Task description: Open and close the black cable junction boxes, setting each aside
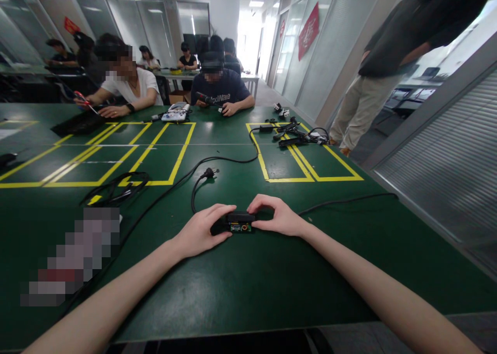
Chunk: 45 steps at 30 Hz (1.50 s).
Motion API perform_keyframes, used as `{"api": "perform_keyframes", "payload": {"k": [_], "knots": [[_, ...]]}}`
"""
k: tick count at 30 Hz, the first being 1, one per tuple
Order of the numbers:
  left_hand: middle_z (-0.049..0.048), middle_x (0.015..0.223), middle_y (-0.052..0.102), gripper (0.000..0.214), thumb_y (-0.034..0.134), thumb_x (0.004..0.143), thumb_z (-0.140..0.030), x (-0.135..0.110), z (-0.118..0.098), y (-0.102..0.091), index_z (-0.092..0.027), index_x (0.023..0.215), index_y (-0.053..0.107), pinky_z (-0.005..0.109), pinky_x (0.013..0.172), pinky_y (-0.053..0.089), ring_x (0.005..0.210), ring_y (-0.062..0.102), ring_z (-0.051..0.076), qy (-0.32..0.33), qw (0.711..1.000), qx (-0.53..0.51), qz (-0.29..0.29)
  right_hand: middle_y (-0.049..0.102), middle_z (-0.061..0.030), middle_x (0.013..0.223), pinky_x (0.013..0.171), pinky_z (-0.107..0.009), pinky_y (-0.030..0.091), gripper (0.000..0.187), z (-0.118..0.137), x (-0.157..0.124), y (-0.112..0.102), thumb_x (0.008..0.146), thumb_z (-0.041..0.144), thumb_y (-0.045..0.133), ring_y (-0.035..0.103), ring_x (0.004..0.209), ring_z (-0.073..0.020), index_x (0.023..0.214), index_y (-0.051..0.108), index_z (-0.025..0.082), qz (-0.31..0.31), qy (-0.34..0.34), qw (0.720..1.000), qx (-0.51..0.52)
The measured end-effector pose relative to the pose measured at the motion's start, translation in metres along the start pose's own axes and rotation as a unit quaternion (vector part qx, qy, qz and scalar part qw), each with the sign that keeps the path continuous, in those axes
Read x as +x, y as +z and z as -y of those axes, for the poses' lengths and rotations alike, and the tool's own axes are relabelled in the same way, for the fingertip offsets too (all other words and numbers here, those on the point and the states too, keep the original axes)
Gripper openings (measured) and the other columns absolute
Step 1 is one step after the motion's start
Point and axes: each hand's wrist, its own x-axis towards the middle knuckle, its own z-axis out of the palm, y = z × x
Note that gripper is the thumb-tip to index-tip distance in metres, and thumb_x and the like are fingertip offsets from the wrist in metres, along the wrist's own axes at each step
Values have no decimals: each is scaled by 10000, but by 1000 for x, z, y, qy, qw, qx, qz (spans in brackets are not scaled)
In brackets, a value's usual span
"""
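A small black device (238, 222) with coloured parts showing on its near face lies on the green table (248, 281). My left hand (202, 231) curls round its left end, fingers closed on it. My right hand (276, 217) grips its right end with bent fingers. A black cable (345, 201) runs off to the right from behind my right hand. Just beyond the device a black power cord with a plug (209, 173) loops across the table.
Yellow tape rectangles (171, 180) mark the table. A coil of black cable (120, 186) lies at left, adapters and cables (297, 134) at far right. Two seated people (219, 87) work across the table. A person (388, 59) stands at right. A blurred patch (75, 258) sits near my left arm.
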Motion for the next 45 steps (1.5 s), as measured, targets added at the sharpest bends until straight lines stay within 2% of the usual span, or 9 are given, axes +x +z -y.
{"api": "perform_keyframes", "payload": {"k": [7, 11, 18, 21, 25, 27, 34, 39, 45], "knots": [[99, 1270, 703, 436, 704, 901, -200, 0, 1, 1, -235, 1328, 619, 383, 1005, 592, 1157, 699, 231, 19, 1000, 12, 1, 663, -41, 962, 820, -357, 558, 138, 0, -1, 0, 821, 235, 797, 653, 888, -195, 924, 714, 198, 20, -40, 999, -27], [88, 1222, 727, 343, 703, 895, -184, 2, 2, 2, -228, 1231, 650, 395, 1005, 573, 1133, 698, 234, 31, 999, 24, 4, 667, -54, 1018, 859, -360, 551, 128, -2, -1, 3, 825, 210, 786, 659, 933, -200, 933, 717, 197, 25, -57, 997, -43], [99, 1172, 733, 185, 638, 960, -229, 5, 0, 1, -206, 1143, 619, 421, 936, 541, 1093, 673, 261, 24, 998, 48, 29, 692, -109, 1186, 936, -400, 536, 535, -9, -2, 8, 812, 193, 779, 643, 1080, -251, 1330, 646, 216, 77, -112, 974, -181], [92, 1150, 723, 229, 634, 959, -243, 6, -2, 1, -203, 1183, 604, 414, 927, 534, 1063, 663, 258, 10, 998, 54, 30, 704, -115, 1151, 893, -381, 549, 509, -9, 0, 12, 822, 191, 726, 663, 1034, -248, 1324, 640, 193, 63, -126, 961, -237], [69, 1068, 712, 321, 735, 879, -295, 7, -6, 6, -204, 1154, 596, 385, 852, 534, 973, 658, 258, -13, 996, 87, 27, 741, -103, 1059, 843, -372, 550, 464, -6, 1, 17, 796, 241, 716, 692, 940, -251, 1255, 671, 187, 61, -141, 948, -280], [51, 995, 708, 234, 705, 898, -263, 7, -7, 10, -204, 1098, 600, 362, 806, 522, 907, 657, 242, -22, 993, 111, 19, 755, -105, 1058, 851, -381, 548, 443, -2, 1, 18, 800, 255, 703, 703, 936, -258, 1235, 678, 181, 72, -131, 948, -281], [39, 893, 694, 65, 603, 969, -254, 6, -6, 14, -198, 998, 617, 324, 725, 476, 815, 634, 217, 15, 985, 166, 38, 757, -116, 1128, 893, -368, 541, 443, 3, 0, 18, 834, 284, 735, 718, 995, -262, 1249, 657, 152, 115, -77, 958, -251], [37, 863, 705, 113, 591, 998, -302, 6, -7, 12, -196, 1008, 627, 312, 698, 467, 772, 635, 204, 28, 988, 149, 19, 758, -132, 1041, 845, -356, 519, 297, 0, 2, 19, 946, 288, 662, 713, 939, -255, 1203, 670, 141, 139, -70, 940, -302], [47, 881, 716, 234, 608, 1003, -418, 8, -9, 8, -187, 1033, 633, 325, 699, 475, 781, 650, 209, 45, 985, 164, 29, 759, -98, 951, 797, -328, 490, 226, 6, 2, 18, 945, 306, 661, 706, 866, -242, 1118, 695, 164, 145, -72, 937, -310]]}}
